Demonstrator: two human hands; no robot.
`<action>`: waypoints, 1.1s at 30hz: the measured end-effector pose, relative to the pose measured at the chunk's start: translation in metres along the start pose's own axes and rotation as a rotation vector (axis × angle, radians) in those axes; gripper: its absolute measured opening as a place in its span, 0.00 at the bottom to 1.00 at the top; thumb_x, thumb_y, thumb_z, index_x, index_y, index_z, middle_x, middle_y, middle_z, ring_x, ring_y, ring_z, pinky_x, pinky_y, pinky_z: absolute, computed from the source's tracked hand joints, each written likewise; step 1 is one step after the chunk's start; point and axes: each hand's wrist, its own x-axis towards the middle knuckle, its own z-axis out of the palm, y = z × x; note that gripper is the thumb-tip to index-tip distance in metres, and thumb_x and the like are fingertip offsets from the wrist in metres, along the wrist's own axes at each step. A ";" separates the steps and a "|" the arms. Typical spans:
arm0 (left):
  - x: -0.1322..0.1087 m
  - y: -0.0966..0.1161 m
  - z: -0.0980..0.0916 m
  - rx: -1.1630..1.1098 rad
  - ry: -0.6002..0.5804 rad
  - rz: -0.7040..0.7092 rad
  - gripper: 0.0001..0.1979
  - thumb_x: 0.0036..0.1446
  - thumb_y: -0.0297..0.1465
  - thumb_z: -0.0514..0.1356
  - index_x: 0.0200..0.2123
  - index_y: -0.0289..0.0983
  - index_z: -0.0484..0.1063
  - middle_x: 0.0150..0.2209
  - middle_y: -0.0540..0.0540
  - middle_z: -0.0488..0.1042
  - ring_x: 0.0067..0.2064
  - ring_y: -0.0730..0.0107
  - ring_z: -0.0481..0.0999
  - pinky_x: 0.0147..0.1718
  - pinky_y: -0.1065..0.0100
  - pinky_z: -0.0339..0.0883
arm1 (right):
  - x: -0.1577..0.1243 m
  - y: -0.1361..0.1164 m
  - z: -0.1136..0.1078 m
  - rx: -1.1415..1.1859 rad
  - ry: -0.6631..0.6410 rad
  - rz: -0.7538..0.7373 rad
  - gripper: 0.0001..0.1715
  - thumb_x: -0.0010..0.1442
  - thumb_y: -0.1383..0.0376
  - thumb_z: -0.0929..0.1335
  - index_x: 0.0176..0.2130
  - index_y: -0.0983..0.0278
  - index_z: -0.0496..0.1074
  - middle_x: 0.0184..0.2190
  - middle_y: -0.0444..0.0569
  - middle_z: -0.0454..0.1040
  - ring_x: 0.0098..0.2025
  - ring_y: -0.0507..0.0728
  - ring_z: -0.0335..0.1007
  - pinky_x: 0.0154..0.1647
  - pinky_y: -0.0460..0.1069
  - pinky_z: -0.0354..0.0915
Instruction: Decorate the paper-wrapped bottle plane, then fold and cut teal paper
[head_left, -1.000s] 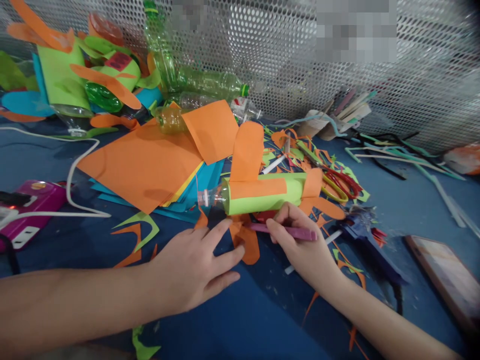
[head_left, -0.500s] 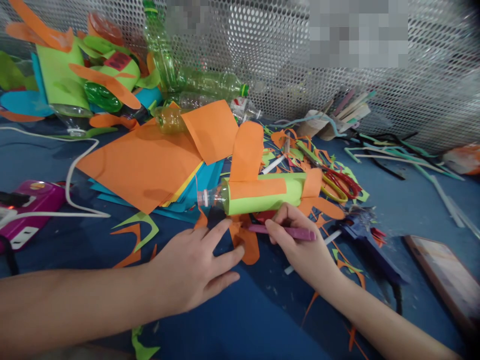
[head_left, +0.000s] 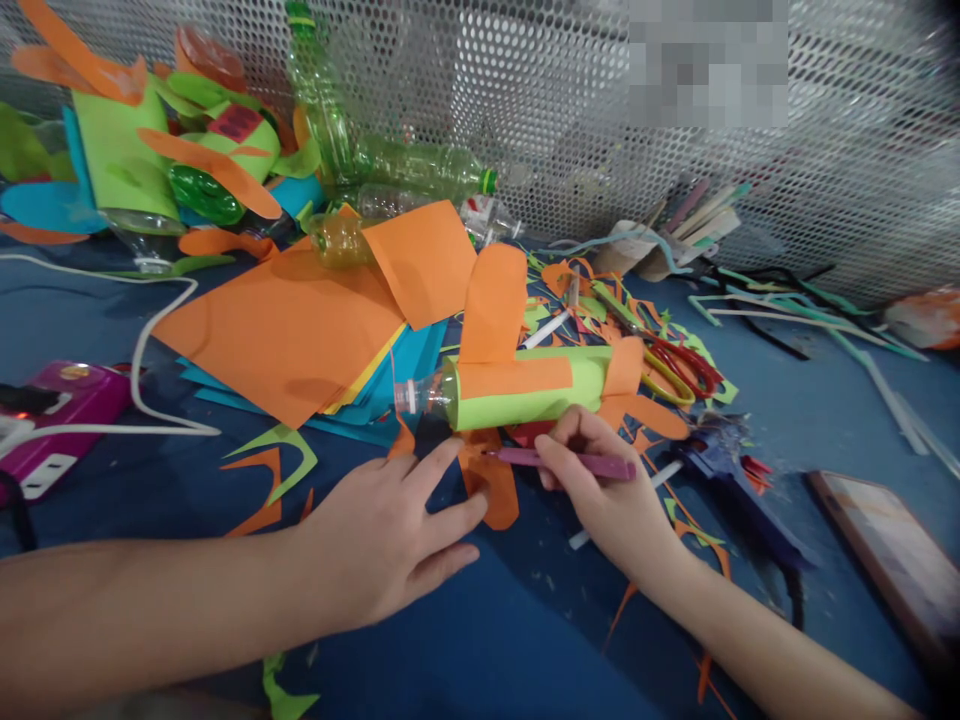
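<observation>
Gripping a purple marker (head_left: 570, 463), the right hand (head_left: 611, 500) holds its tip at an orange paper cut-out (head_left: 495, 495). The left hand (head_left: 386, 535) lies open and flat on the blue counter (head_left: 487, 640), its fingertips touching that cut-out. Just behind lies a green-wrapped bottle (head_left: 525, 388) with orange wings. Scissors (head_left: 679, 368) and a glue gun (head_left: 731, 475) lie to the right.

bare blue table (head_left: 487, 640) near; bottle (head_left: 517, 390), scissors (head_left: 675, 365), paper stack (head_left: 292, 330) crowd beyond.
</observation>
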 end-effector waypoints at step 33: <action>0.000 -0.001 0.001 -0.008 -0.002 0.005 0.18 0.64 0.40 0.47 0.54 0.46 0.66 0.56 0.33 0.61 0.38 0.56 0.73 0.28 0.57 0.71 | -0.002 -0.003 0.002 -0.060 -0.071 -0.033 0.13 0.58 0.65 0.64 0.24 0.60 0.57 0.17 0.37 0.60 0.19 0.48 0.54 0.19 0.44 0.53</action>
